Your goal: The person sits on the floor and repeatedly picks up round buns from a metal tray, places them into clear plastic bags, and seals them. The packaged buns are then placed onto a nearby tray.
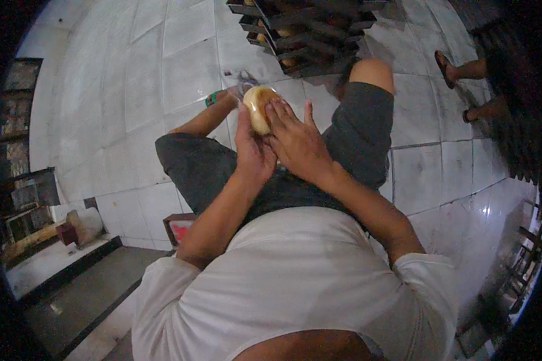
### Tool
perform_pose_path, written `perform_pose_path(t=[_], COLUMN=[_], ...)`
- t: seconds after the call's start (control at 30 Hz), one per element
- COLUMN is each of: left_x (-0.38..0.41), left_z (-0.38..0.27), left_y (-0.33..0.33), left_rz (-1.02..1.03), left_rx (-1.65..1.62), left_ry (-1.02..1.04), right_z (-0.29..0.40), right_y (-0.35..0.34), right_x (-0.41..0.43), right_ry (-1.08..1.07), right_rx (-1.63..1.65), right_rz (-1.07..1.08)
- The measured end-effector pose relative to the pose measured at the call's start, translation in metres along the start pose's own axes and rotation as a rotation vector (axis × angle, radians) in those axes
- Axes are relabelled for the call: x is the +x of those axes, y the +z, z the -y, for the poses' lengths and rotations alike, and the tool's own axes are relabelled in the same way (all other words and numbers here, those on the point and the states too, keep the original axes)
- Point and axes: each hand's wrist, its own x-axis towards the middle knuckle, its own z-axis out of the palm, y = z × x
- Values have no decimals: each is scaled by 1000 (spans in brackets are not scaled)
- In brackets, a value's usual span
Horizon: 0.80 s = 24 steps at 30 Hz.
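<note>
A round bread bun, browned on top and pale at the side, is held between my two hands above my lap. A glossy clear plastic wrapper seems to cover it, with its loose end blurred past the far side. My left hand cups the bun from the left and below. Across its browned face lie the fingers of my right hand, with one finger spread away to the right. The underside of the bun is hidden by my palms.
Ahead of my knees stands a stack of dark baking trays with several buns inside. Another person's sandalled foot is at the right on the tiled floor. A red-and-brown box sits by my left elbow, near a step.
</note>
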Motion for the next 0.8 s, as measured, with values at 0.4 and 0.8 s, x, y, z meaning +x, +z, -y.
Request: perform_pose_path(t=[0.4,0.8], left_x=[-63,-17], left_z=[-13,-32], left_y=[20,-58], left_rz=[109,182], left_rx=[242,463], left_ry=[-181,-163], right_z=[-19,-16], right_y=[-46,-73], right_x=[9,13], right_ry=[-5,42], right_rx=[273,184], right_rz=[-431,-486])
